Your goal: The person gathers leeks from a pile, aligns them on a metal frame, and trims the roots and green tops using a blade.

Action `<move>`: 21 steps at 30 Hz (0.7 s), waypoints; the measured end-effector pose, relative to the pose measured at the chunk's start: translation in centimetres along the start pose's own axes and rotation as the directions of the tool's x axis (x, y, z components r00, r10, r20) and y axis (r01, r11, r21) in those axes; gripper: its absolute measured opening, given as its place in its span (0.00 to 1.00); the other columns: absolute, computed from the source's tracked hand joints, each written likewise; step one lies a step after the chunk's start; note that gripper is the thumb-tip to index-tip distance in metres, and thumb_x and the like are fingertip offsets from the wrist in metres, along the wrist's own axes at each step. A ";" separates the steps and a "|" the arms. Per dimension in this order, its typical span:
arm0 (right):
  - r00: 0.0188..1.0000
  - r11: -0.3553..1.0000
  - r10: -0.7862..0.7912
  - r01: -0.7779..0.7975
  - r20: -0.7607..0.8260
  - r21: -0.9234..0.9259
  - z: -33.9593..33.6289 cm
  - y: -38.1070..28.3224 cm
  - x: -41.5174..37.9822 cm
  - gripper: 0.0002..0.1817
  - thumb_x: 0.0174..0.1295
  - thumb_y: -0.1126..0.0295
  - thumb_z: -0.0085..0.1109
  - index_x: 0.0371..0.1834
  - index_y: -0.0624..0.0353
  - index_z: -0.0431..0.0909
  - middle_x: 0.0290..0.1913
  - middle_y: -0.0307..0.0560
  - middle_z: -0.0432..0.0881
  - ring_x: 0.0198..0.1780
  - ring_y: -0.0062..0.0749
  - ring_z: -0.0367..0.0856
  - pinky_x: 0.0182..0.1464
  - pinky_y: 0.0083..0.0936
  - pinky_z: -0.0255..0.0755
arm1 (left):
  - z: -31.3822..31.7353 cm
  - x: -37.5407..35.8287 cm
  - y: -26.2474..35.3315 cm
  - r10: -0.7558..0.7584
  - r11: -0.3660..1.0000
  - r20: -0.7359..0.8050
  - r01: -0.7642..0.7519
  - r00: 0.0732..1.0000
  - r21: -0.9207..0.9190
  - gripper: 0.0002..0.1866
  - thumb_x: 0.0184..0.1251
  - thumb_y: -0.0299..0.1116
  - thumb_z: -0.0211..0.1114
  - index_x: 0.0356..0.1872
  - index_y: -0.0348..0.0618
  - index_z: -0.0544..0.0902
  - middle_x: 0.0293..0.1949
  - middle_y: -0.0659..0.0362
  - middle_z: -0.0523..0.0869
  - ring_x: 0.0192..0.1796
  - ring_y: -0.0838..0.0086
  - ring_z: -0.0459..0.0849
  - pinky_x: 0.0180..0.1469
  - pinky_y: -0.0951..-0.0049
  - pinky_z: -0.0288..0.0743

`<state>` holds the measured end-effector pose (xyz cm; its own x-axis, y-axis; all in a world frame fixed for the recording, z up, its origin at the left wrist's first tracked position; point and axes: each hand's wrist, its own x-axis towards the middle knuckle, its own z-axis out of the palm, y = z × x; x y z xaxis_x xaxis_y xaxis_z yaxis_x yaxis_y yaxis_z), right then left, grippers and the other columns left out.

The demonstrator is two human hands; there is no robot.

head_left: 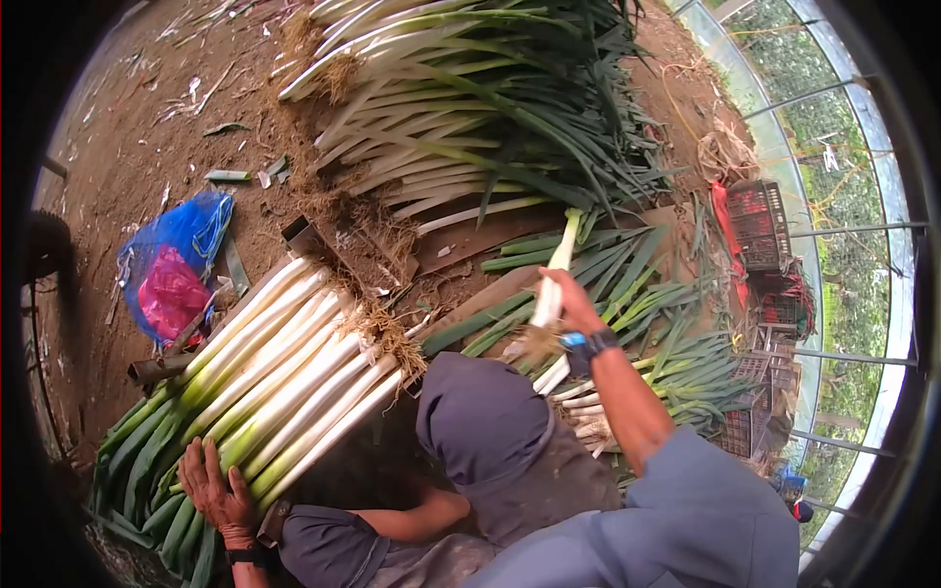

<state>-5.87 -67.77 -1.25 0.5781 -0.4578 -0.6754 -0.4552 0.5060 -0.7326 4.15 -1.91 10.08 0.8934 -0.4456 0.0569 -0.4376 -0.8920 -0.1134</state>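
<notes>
My right hand (573, 306) is closed around the white stem of a leek (567, 240), its green end pointing away from me and its blurred root end near my wrist. More leeks (676, 377) lie under and beside that forearm. To the left, my left hand (214, 487) lies with fingers extended on a row of leeks (284, 367), over their pale green part. Their roots (387, 333) point up and right, while the dark leaves (147, 485) hang to the lower left. A metal bar frame (162, 370) shows beneath this row.
A big heap of leeks (470, 108) covers the ground ahead. Blue and pink plastic bags (176, 269) lie on bare soil (127, 127) at left. Dark crates (760, 225) line the right side by a clear plastic wall (843, 167). My dark-clothed knee (490, 416) is close between my arms.
</notes>
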 end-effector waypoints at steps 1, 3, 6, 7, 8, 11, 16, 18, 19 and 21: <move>0.950 0.950 -0.014 -0.085 0.311 0.301 -2.6 -2.2 -3.8 0.23 0.72 0.61 0.54 0.63 0.66 0.74 0.35 0.41 0.79 0.30 0.25 0.78 0.30 0.24 0.71 | 0.0 0.0 0.1 -0.009 1.000 -0.004 0.009 1.000 -0.001 0.30 0.82 0.54 0.46 0.68 0.42 0.77 0.71 0.48 0.75 0.74 0.51 0.69 0.79 0.45 0.56; 0.838 0.773 -0.130 -0.249 0.531 0.583 -4.3 -5.0 -12.3 0.31 0.72 0.62 0.55 0.73 0.67 0.65 0.40 0.41 0.79 0.33 0.24 0.79 0.32 0.23 0.74 | 0.3 0.1 0.1 -0.009 1.000 -0.022 0.009 1.000 -0.013 0.29 0.81 0.54 0.46 0.68 0.42 0.78 0.71 0.49 0.75 0.74 0.52 0.69 0.79 0.46 0.56; 0.932 0.656 -0.048 -0.242 0.359 0.715 -3.3 -6.4 -19.1 0.26 0.71 0.74 0.52 0.70 0.75 0.63 0.45 0.44 0.79 0.39 0.25 0.82 0.48 0.21 0.86 | 0.9 0.0 -0.1 -0.029 0.998 -0.048 0.026 0.998 -0.051 0.26 0.74 0.46 0.58 0.67 0.43 0.79 0.71 0.49 0.76 0.74 0.53 0.70 0.79 0.46 0.56; 0.925 0.601 -0.112 -0.228 0.363 0.766 -4.1 -5.8 -18.1 0.23 0.71 0.74 0.53 0.67 0.75 0.65 0.45 0.46 0.78 0.41 0.26 0.83 0.47 0.21 0.86 | 1.4 -0.1 0.0 -0.044 0.996 -0.088 0.037 0.995 -0.085 0.26 0.69 0.42 0.62 0.66 0.45 0.80 0.70 0.50 0.76 0.74 0.53 0.71 0.79 0.46 0.56; 0.906 0.547 -0.162 -0.246 0.390 0.800 -3.9 -6.1 -16.5 0.20 0.72 0.74 0.53 0.63 0.75 0.67 0.45 0.48 0.78 0.42 0.26 0.83 0.46 0.21 0.86 | 0.3 0.3 0.7 -0.079 0.989 -0.072 0.069 0.994 -0.128 0.25 0.68 0.42 0.64 0.64 0.45 0.81 0.70 0.50 0.77 0.73 0.53 0.71 0.79 0.48 0.57; 0.897 0.290 -0.424 0.004 0.125 0.957 3.8 -13.9 -18.0 0.10 0.72 0.80 0.51 0.53 0.73 0.70 0.44 0.52 0.78 0.43 0.34 0.82 0.47 0.26 0.87 | -0.9 0.4 1.5 -0.134 0.970 -0.112 0.108 0.985 -0.218 0.26 0.65 0.45 0.66 0.63 0.48 0.83 0.67 0.52 0.79 0.72 0.54 0.72 0.79 0.49 0.58; 0.642 0.453 -0.661 -0.071 0.388 0.889 17.4 -23.3 -28.1 0.14 0.77 0.75 0.47 0.62 0.67 0.65 0.42 0.51 0.76 0.44 0.34 0.81 0.47 0.34 0.84 | 0.2 0.3 1.0 -0.125 0.970 -0.173 0.084 0.977 -0.226 0.26 0.66 0.51 0.67 0.62 0.51 0.84 0.65 0.52 0.80 0.70 0.57 0.74 0.78 0.52 0.58; 0.353 0.575 -0.810 0.321 0.469 0.752 23.9 -21.7 -31.5 0.21 0.76 0.79 0.48 0.69 0.61 0.61 0.46 0.52 0.78 0.41 0.31 0.82 0.46 0.30 0.84 | 0.1 0.4 1.0 -0.128 0.972 -0.180 0.087 0.975 -0.220 0.26 0.66 0.52 0.66 0.62 0.51 0.84 0.65 0.52 0.80 0.70 0.57 0.74 0.78 0.51 0.58; 0.294 0.594 -0.804 0.431 0.516 0.680 26.5 -20.2 -32.2 0.25 0.74 0.80 0.50 0.73 0.57 0.59 0.47 0.52 0.79 0.41 0.31 0.82 0.45 0.29 0.83 | 0.0 0.3 1.1 -0.128 0.971 -0.175 0.088 0.976 -0.221 0.27 0.67 0.51 0.65 0.63 0.51 0.84 0.65 0.52 0.80 0.70 0.57 0.74 0.77 0.52 0.58; 0.205 0.570 -0.766 0.655 0.610 0.496 30.7 -17.2 -31.3 0.34 0.72 0.80 0.53 0.79 0.49 0.55 0.49 0.51 0.81 0.41 0.30 0.83 0.44 0.32 0.82 | -0.1 0.3 1.2 -0.127 0.971 -0.171 0.088 0.977 -0.221 0.27 0.68 0.50 0.64 0.64 0.50 0.83 0.65 0.52 0.80 0.70 0.57 0.74 0.77 0.52 0.58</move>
<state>4.71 -39.72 35.08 0.8798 -0.0353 0.4741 0.4550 0.3518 -0.8181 3.90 -3.13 10.07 0.9113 -0.3348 0.2396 -0.3688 -0.9225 0.1136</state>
